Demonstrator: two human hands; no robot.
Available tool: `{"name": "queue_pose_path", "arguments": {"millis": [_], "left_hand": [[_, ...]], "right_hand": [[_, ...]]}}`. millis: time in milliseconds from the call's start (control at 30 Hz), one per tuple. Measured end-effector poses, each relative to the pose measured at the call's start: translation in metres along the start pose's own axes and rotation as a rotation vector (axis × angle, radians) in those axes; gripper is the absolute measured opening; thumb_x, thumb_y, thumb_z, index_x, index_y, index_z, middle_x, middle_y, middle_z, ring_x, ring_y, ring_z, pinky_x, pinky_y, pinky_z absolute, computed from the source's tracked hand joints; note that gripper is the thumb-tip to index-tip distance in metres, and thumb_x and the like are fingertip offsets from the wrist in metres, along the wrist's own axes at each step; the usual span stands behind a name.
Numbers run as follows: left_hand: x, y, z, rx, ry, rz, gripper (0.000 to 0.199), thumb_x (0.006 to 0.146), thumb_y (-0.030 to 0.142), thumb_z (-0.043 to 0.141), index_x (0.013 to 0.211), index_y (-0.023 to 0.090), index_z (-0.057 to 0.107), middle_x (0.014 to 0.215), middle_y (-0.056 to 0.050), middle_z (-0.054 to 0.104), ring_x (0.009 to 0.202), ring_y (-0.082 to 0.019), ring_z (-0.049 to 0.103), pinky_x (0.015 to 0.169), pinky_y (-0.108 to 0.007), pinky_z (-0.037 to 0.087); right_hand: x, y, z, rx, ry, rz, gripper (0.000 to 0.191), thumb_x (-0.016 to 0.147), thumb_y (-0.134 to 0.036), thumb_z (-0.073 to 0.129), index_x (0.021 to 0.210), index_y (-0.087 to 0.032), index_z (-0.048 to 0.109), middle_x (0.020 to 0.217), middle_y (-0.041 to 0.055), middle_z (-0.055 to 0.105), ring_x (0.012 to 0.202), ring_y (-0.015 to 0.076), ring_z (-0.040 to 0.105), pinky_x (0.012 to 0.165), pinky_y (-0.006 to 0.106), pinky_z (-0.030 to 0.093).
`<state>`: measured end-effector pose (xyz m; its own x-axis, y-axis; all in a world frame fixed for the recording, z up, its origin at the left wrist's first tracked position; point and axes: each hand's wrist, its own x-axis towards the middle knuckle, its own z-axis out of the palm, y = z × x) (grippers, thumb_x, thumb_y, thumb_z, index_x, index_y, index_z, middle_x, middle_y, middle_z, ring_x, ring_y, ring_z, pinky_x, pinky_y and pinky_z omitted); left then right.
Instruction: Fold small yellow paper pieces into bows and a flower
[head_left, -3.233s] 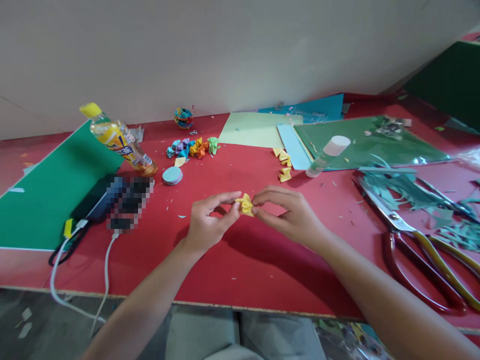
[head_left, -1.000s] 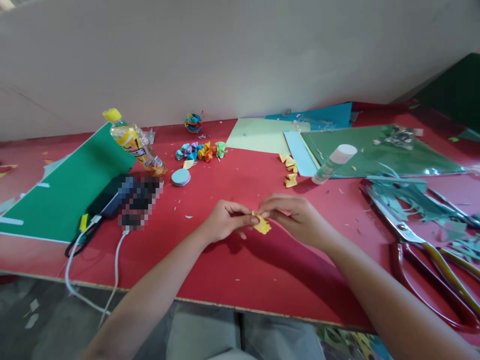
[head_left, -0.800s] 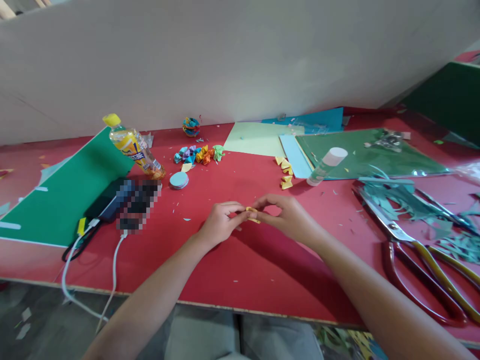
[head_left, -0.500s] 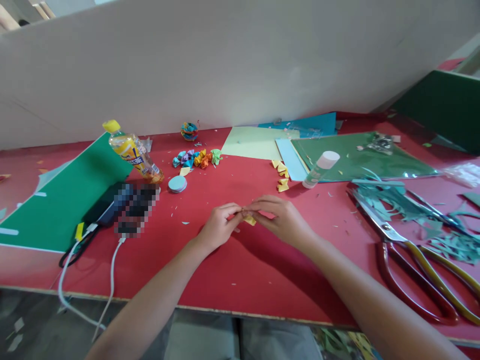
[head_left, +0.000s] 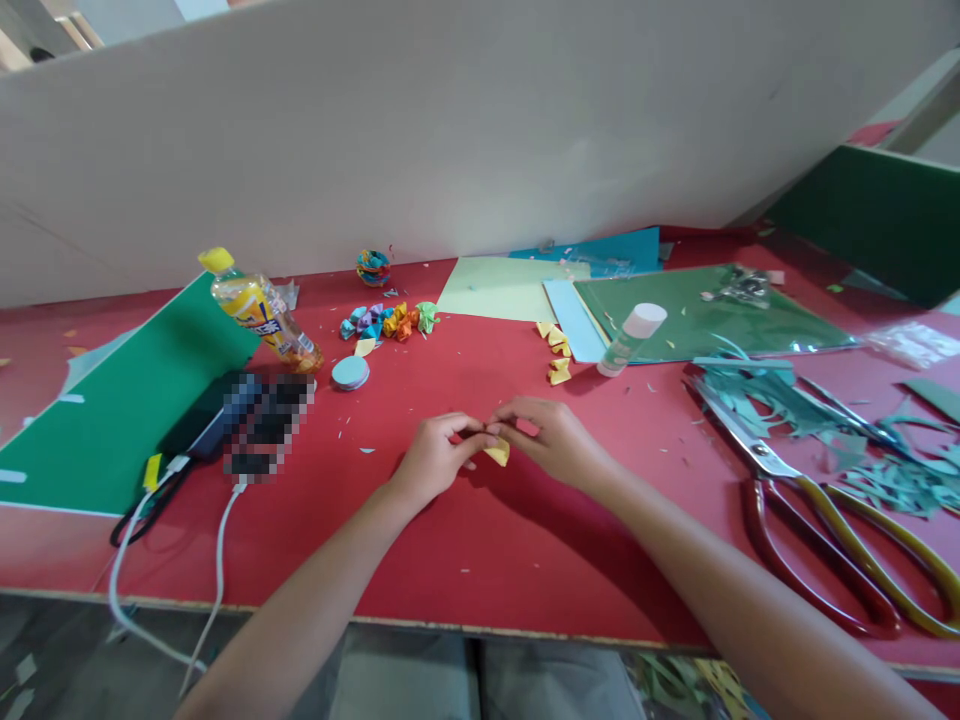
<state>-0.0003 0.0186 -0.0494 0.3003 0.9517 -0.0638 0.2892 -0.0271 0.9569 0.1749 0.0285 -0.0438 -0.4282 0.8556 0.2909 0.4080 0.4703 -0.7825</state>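
Red desk (head_left: 480, 560) against pale board wall (head_left: 450, 130). Yellow-capped drink bottle (head_left: 259, 312) lying tilted on green sheet (head_left: 112, 410) at left. Beside it, dark device, pixelated (head_left: 247, 420), white cable (head_left: 217, 560) running off desk edge. Small blue paper disc (head_left: 350, 372) near bottle. Cluster of coloured folded paper bits (head_left: 386, 321) behind disc. Glue stick (head_left: 622, 340) tilted at edge of paper sheets (head_left: 675, 310). Large scissors (head_left: 817, 500) at right among teal paper scraps (head_left: 892, 470).

At centre frame my left hand (head_left: 435, 462) and right hand (head_left: 556, 445) meet on a folded paper piece (head_left: 497, 454) just above the table (head_left: 480, 560). Scissors (head_left: 810, 500) lie at right, a bottle (head_left: 259, 315) upper left, a glue stick (head_left: 626, 338) upper right of my hands.
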Motion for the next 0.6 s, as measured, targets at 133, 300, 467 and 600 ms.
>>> {"name": "queue_pose_path", "arguments": {"millis": [133, 300, 467, 600], "left_hand": [[-0.0008, 0.0021, -0.0006, -0.125, -0.034, -0.106, 0.034, 0.077, 0.045, 0.055, 0.089, 0.015, 0.065, 0.073, -0.004, 0.061, 0.055, -0.009, 0.056, 0.044, -0.018, 0.049], [-0.0002, 0.0027, 0.0006, -0.204, -0.023, -0.253, 0.037, 0.073, 0.045, 0.060, 0.095, 0.015, 0.065, 0.070, -0.004, 0.063, 0.041, -0.007, 0.054, 0.033, -0.015, 0.042], [0.0007, -0.0002, 0.0010, -0.170, 0.004, -0.255, 0.033, 0.071, 0.044, 0.063, 0.089, 0.016, 0.068, 0.069, -0.004, 0.065, 0.044, -0.007, 0.056, 0.035, -0.014, 0.042], [-0.0016, -0.0012, 0.0022, -0.092, 0.011, -0.205, 0.032, 0.075, 0.043, 0.059, 0.091, 0.017, 0.068, 0.071, -0.005, 0.066, 0.046, -0.008, 0.056, 0.037, -0.015, 0.043]], "right_hand": [[0.0001, 0.0012, 0.0011, -0.003, 0.121, 0.037, 0.016, 0.085, -0.028, 0.047, 0.081, -0.017, 0.059, 0.075, 0.0027, 0.062, 0.070, 0.0145, 0.056, 0.065, 0.026, 0.042], [0.0005, 0.0041, 0.0030, 0.007, 0.118, 0.069, 0.017, 0.085, -0.030, 0.046, 0.080, -0.018, 0.057, 0.075, 0.0025, 0.061, 0.070, 0.0149, 0.056, 0.066, 0.027, 0.043], [0.0006, 0.0043, 0.0027, -0.032, 0.097, 0.054, 0.020, 0.085, -0.032, 0.045, 0.078, -0.018, 0.057, 0.073, 0.0033, 0.061, 0.068, 0.0160, 0.056, 0.062, 0.028, 0.043], [0.0008, 0.0035, 0.0018, -0.042, 0.089, 0.050, 0.019, 0.085, -0.031, 0.046, 0.077, -0.018, 0.057, 0.072, 0.0032, 0.060, 0.066, 0.0155, 0.055, 0.061, 0.028, 0.042]]}}
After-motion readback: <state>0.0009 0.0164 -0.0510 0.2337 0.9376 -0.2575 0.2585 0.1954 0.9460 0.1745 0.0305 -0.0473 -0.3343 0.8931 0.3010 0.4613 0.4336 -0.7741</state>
